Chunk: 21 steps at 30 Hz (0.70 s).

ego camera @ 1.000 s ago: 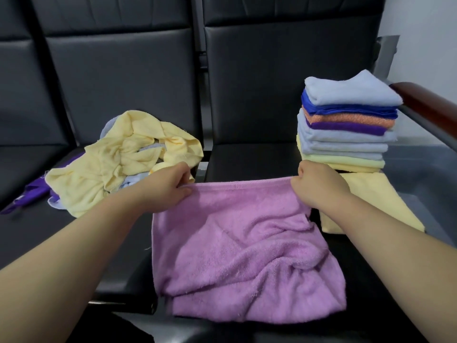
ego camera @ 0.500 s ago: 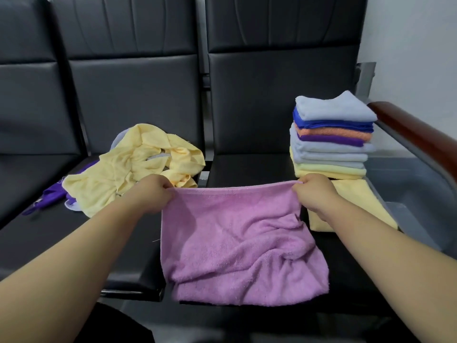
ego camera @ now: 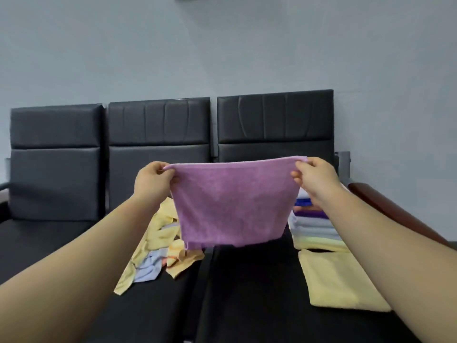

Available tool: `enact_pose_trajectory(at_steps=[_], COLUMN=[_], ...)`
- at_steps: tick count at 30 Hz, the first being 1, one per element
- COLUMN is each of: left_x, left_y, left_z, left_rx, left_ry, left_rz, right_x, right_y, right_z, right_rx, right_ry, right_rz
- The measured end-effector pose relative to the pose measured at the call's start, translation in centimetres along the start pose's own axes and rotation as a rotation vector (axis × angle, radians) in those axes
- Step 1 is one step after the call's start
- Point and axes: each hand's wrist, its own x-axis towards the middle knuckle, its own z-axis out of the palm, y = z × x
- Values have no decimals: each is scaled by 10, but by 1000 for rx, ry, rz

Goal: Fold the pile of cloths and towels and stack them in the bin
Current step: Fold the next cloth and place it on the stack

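A pink towel (ego camera: pixel 232 204) hangs in the air in front of me, stretched flat by its top edge above the black seats. My left hand (ego camera: pixel 153 180) pinches its top left corner and my right hand (ego camera: pixel 312 178) pinches its top right corner. Behind its lower left lies a loose pile of yellow and pale blue cloths (ego camera: pixel 158 246). A stack of folded cloths (ego camera: pixel 314 226) stands at the right, partly hidden by my right arm. A folded yellow towel (ego camera: pixel 338 280) lies in front of the stack. No bin is visible.
A row of black padded seats (ego camera: pixel 247 293) with high backs (ego camera: pixel 158 134) runs against a grey wall. A brown wooden armrest (ego camera: pixel 385 206) borders the right side.
Both hands have lifted the pink towel off the seat and now hold it up, hanging flat. The view has tilted upward, showing the seat backs and wall.
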Motion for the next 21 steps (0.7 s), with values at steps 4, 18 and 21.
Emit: enact_pose_trajectory(at_steps=[4, 18, 21], left_x=[-24, -97, -99], left_y=[9, -118, -126], left_z=[-3, -32, -28], left_rx=[26, 679, 638], left_ry=[5, -800, -691], left_rz=[70, -456, -540], right_x=[-19, -90, -85], right_y=[6, 146, 144], right_z=[-17, -64, -62], right_rx=[-103, -865, -949], right_ry=[28, -603, -618], right_rz=[-110, 398, 454])
